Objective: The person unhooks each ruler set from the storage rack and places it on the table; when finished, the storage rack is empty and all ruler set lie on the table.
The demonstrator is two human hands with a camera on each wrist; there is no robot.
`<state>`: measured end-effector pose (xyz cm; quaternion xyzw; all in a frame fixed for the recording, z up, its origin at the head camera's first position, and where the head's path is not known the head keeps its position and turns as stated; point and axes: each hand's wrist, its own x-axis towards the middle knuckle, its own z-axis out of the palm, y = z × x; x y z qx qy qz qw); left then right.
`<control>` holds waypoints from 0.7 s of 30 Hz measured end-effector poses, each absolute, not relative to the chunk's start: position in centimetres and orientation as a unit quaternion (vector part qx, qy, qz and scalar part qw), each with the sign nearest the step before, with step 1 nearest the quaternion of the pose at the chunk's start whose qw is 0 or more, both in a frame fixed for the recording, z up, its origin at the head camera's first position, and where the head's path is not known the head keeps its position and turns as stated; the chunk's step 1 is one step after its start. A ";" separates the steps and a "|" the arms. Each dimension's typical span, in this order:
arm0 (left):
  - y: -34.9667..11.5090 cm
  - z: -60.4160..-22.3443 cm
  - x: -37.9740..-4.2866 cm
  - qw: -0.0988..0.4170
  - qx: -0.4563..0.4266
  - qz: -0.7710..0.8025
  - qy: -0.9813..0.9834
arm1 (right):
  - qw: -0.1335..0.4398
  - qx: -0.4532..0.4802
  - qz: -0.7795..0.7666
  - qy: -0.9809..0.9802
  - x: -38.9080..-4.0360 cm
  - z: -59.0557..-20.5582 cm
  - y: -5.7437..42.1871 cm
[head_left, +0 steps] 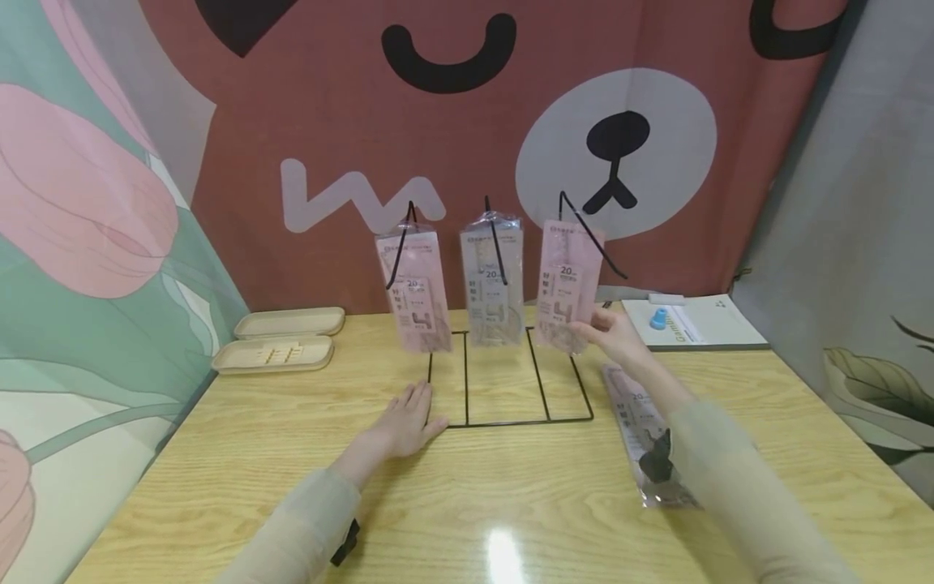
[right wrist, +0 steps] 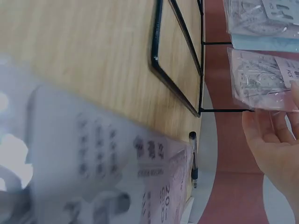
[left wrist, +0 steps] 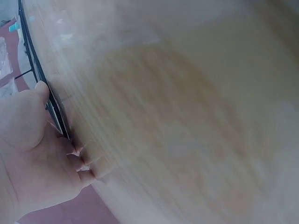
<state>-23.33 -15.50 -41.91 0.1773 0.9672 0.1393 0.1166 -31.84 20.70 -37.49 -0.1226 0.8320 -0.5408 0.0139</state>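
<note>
My left hand (head_left: 404, 422) rests with straight fingers at the front left corner of a black wire rack (head_left: 511, 422); in the left wrist view its thumb lies by the black wire. Three flat plastic packets hang from the rack's hooks: a pink packet (head_left: 417, 292) at left, a grey-blue packet (head_left: 493, 284) in the middle and a right pink packet (head_left: 565, 280). My right hand (head_left: 616, 334) pinches this right packet at its lower right edge, thumb in front. Another packet (head_left: 635, 418) lies on the table beneath my right forearm.
An open beige case (head_left: 273, 354) with small yellowish pieces stands at the back left. At the back right lies a booklet (head_left: 718, 323) with a small blue item (head_left: 659, 318) on it. A black pen (right wrist: 194, 158) lies behind the rack's right side. A printed curtain hangs behind.
</note>
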 end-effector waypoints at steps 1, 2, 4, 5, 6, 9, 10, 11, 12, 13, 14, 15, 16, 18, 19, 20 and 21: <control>-15.5 -41.9 -23.3 0.116 0.177 0.140 0.967 | 0.012 -0.130 -0.540 0.832 -31.6 -37.5 20.7; -15.6 -41.9 -23.3 0.116 0.176 0.138 0.968 | 0.008 -0.137 -0.539 0.831 -31.4 -37.4 20.7; -15.6 -41.8 -23.3 0.117 0.175 0.133 0.968 | -0.003 -0.148 -0.533 0.833 -30.9 -37.4 20.7; -15.6 -41.8 -23.3 0.117 0.175 0.131 0.969 | -0.009 -0.151 -0.528 0.835 -30.6 -37.3 20.7; -15.7 -41.8 -23.2 0.118 0.175 0.128 0.969 | -0.014 -0.152 -0.524 0.838 -30.3 -37.3 20.7; -15.7 -41.7 -23.2 0.116 0.176 0.128 0.969 | -0.026 -0.154 -0.520 0.840 -29.3 -37.0 20.8; -15.7 -41.7 -23.3 0.115 0.176 0.130 0.969 | -0.025 -0.153 -0.521 0.839 -28.8 -37.0 20.9; -15.6 -41.7 -23.3 0.111 0.177 0.130 0.969 | -0.023 -0.152 -0.523 0.838 -28.4 -36.9 21.0; -15.6 -41.7 -23.3 0.109 0.178 0.131 0.969 | -0.019 -0.151 -0.525 0.837 -27.9 -36.8 21.1; -15.6 -41.7 -23.3 0.107 0.180 0.131 0.969 | -0.014 -0.151 -0.528 0.836 -27.3 -36.8 21.3; -15.6 -41.7 -23.3 0.105 0.181 0.129 0.969 | -0.009 -0.151 -0.528 0.836 -26.8 -36.8 21.4; -15.6 -41.8 -23.4 0.105 0.182 0.125 0.970 | -0.003 -0.148 -0.526 0.838 -26.2 -36.7 21.6; -15.6 -41.9 -23.4 0.104 0.183 0.124 0.970 | 0.004 -0.145 -0.524 0.839 -25.6 -36.7 21.9; -15.6 -41.9 -23.4 0.105 0.184 0.122 0.970 | 0.022 -0.135 -0.519 0.844 -24.5 -36.6 22.3; -15.5 -42.0 -23.4 0.106 0.183 0.120 0.970 | 0.031 -0.128 -0.516 0.846 -23.9 -36.5 22.6; -15.5 -42.0 -23.4 0.105 0.182 0.119 0.970 | 0.038 -0.124 -0.512 0.849 -23.3 -36.5 22.9; -15.5 -42.0 -23.4 0.105 0.182 0.118 0.971 | 0.045 -0.122 -0.511 0.850 -22.8 -36.5 23.2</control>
